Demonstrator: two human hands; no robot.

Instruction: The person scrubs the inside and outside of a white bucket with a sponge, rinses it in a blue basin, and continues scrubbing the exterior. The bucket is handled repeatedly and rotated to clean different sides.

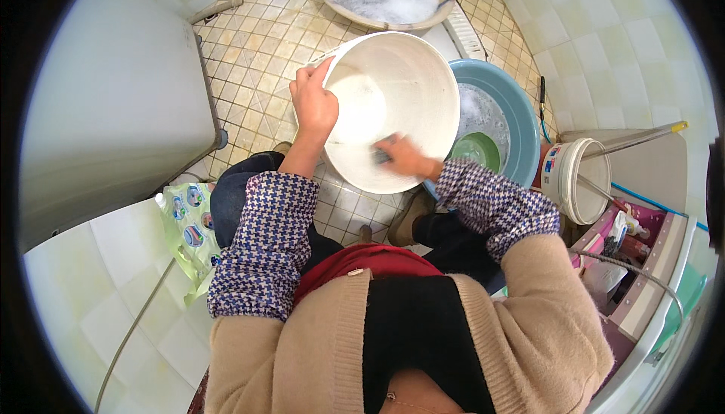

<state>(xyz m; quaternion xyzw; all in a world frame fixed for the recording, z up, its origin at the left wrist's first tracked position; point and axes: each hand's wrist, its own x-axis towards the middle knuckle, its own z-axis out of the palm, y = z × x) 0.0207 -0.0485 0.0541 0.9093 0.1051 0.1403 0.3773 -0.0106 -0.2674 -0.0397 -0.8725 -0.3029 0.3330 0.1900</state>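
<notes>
A large white plastic bucket (419, 91) is tilted before me, its mouth turned up towards my view. My left hand (316, 100) grips its left rim, the fingers hooked around the edge. Inside the bucket, my right hand (406, 156) presses a small dark scrubbing pad (380, 157) against the near inner wall. Motion blurs that hand and the pad, so the pad's exact kind cannot be made out. To the right of the bucket stands a blue basin (524, 114) of sudsy water, with a green bowl (476, 151) in it.
A beige tub (447, 15) of foamy water stands beyond the bucket. At the right are a smaller white pail (558, 179) with a long handle in it and a pink-lined bin (651, 261) of bottles. A white appliance (124, 102) and a green detergent bag (190, 227) flank my left.
</notes>
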